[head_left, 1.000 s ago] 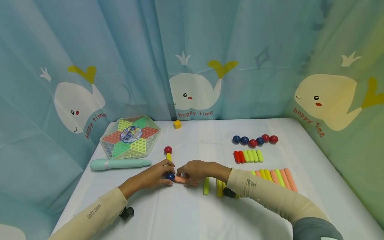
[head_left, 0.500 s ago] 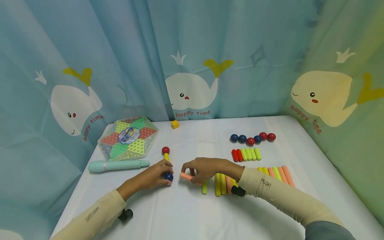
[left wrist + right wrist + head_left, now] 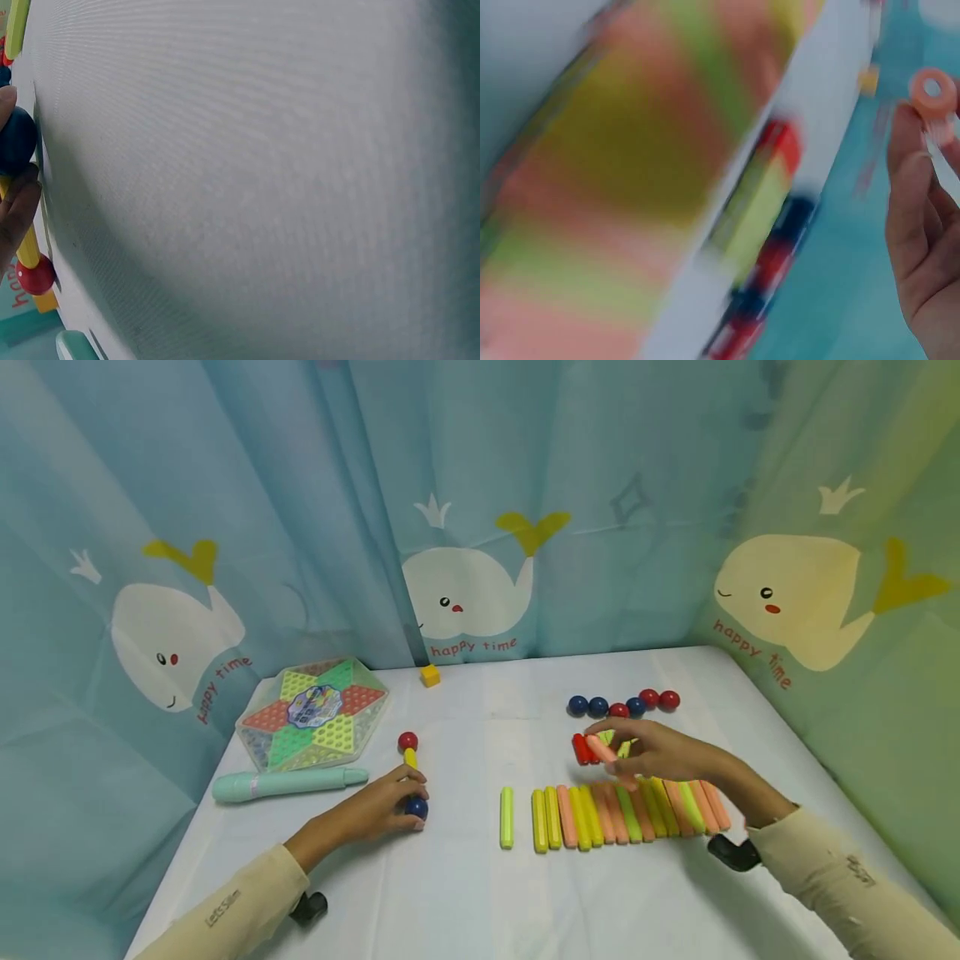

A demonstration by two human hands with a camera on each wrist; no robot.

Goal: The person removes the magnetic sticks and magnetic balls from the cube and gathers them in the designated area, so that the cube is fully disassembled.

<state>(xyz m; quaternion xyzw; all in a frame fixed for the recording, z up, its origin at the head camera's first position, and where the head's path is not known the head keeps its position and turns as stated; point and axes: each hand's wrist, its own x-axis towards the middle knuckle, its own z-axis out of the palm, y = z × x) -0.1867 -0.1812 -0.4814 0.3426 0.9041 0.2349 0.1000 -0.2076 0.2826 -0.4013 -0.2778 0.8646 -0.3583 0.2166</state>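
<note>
My left hand grips a dark blue ball on the table, thumb at its near side. A yellow rod runs from it to a red ball; the left wrist view shows this red ball at the rod's far end. My right hand pinches a salmon-coloured rod above the row of long rods and partly covers the short light green rods. In the right wrist view, the rod's end shows a round hole.
A lone light green rod lies left of the row. Short red rods and several red and blue balls sit behind. At left are a star-patterned game board and a mint green tube; a yellow cube stands at the back.
My right hand has drawn the salmon rod away from the blue ball, lifted it and carried it right over the rod row. My left hand keeps its hold on the blue ball.
</note>
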